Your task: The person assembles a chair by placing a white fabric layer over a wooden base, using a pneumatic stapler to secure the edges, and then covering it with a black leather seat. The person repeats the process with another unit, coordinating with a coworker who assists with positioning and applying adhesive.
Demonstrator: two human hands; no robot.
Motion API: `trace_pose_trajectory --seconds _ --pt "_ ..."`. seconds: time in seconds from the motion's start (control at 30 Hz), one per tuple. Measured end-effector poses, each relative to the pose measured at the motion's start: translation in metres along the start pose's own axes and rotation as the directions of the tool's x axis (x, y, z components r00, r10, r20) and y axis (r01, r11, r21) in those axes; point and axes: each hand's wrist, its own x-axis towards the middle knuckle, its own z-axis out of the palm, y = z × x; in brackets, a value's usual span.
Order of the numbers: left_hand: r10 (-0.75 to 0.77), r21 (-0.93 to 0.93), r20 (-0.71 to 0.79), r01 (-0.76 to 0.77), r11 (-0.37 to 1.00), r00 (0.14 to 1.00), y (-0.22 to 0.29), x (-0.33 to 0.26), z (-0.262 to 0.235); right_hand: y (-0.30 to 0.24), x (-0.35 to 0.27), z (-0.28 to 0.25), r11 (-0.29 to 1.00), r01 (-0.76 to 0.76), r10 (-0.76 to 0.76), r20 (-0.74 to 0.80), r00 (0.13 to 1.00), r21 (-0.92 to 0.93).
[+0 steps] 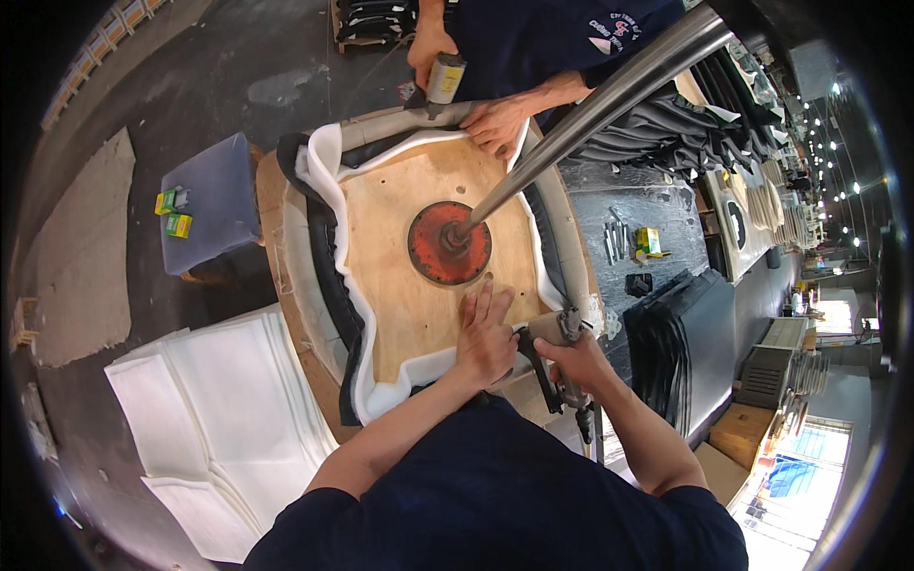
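A plywood seat board (pixel 405 266) lies on a round work stand, wrapped in white foam (pixel 328 181) and black cover fabric (pixel 324 257). A red metal disc (pixel 447 243) on a steel pole (pixel 590 105) presses the board's middle. My left hand (pixel 484 338) lies flat on the board's near edge, fingers spread over the foam. My right hand (pixel 571 357) grips a pneumatic staple gun (pixel 557 366) just right of it. Across the stand, another person's hands hold a second staple gun (pixel 444 81) and press the far edge (pixel 495 124).
White foam sheets (pixel 228 400) are stacked on the floor at my left. A grey stool (pixel 209 205) carries small green boxes (pixel 176 214). On the right stand a bench with tools (pixel 624 243), a stack of black covers (pixel 685 333) and rows of seat parts.
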Motion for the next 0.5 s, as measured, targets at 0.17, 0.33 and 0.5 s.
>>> trace_pose_trajectory --seconds 0.17,0.33,0.5 --pt "-0.050 0.157 0.142 0.028 0.987 0.989 0.006 -0.001 -0.008 -0.005 0.000 0.010 0.998 0.002 -0.005 -0.051 0.999 -0.055" --pt "-0.066 0.090 0.103 0.057 0.994 0.993 0.007 0.000 -0.011 -0.007 0.000 0.007 0.994 -0.024 0.020 -0.044 0.999 -0.109" --pt "-0.085 0.029 0.092 0.083 0.996 0.992 0.004 -0.002 -0.010 0.011 0.002 0.008 0.998 0.058 -0.058 -0.012 0.998 -0.014"
